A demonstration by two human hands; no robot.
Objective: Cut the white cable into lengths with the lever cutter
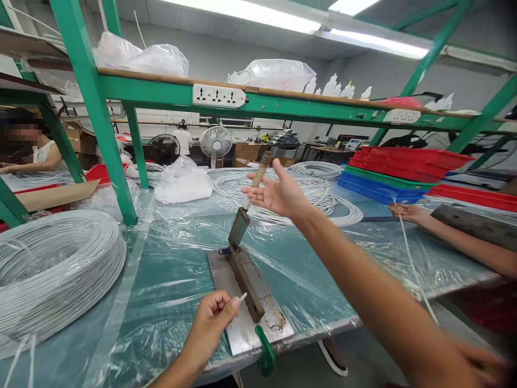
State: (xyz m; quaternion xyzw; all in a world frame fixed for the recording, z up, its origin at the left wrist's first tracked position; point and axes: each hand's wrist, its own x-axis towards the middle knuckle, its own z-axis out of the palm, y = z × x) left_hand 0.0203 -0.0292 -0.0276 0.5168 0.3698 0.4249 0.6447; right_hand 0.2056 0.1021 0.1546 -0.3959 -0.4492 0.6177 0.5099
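Observation:
My left hand [214, 319] is closed in a pinch over the front of a metal base plate [221, 280]. A short white cable end [243, 296] sticks out between thumb and fingers, close to the brown metal bar [247, 288] on the plate. The lever [239, 227] of this bench cutter stands raised at the bar's far end. Beside its worn handle [260, 171] is my right hand [278, 191], thumb and fingers spread; whether the fingers touch the handle I cannot tell. A green clamp [265, 350] sits at the plate's front edge.
A large coil of white cable [60, 269] lies at left, with looser coils [319, 196] behind the cutter. At right, a co-worker's hand [407, 213] holds a white cable [412, 264] near stacked red and blue trays [388, 186]. Green posts [95, 108] carry a shelf overhead.

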